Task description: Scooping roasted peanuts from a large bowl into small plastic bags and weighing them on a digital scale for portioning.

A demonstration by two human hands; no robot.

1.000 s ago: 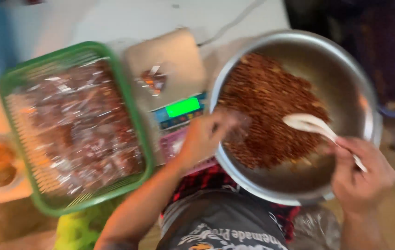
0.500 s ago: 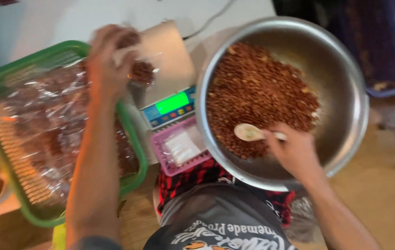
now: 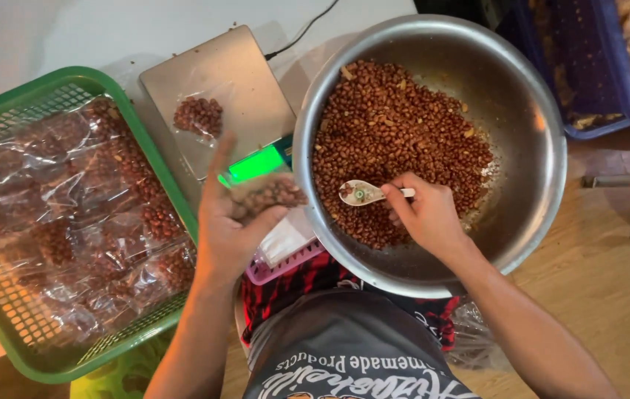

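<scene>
My left hand [image 3: 227,225] holds a small clear bag of peanuts [image 3: 269,194] beside the rim of a large steel bowl [image 3: 544,148], just in front of the scale's green display [image 3: 256,164]. My right hand [image 3: 427,216] grips a white spoon [image 3: 361,193], scoop down in the roasted peanuts [image 3: 396,125] that fill the bowl. Another small bag of peanuts [image 3: 198,116] lies on the scale's steel platform [image 3: 233,74].
A green plastic basket [image 3: 154,151] on the left holds several sealed peanut bags [image 3: 71,207]. A small pink basket [image 3: 285,258] with empty clear bags sits below the scale. A blue crate [image 3: 588,81] stands at the top right. The scale's cable [image 3: 304,29] runs toward the back.
My left hand went from the bowl's rim to the scale, left a bag on the platform, and came back holding another bag. My right hand moved the spoon from the bowl's right side to its middle.
</scene>
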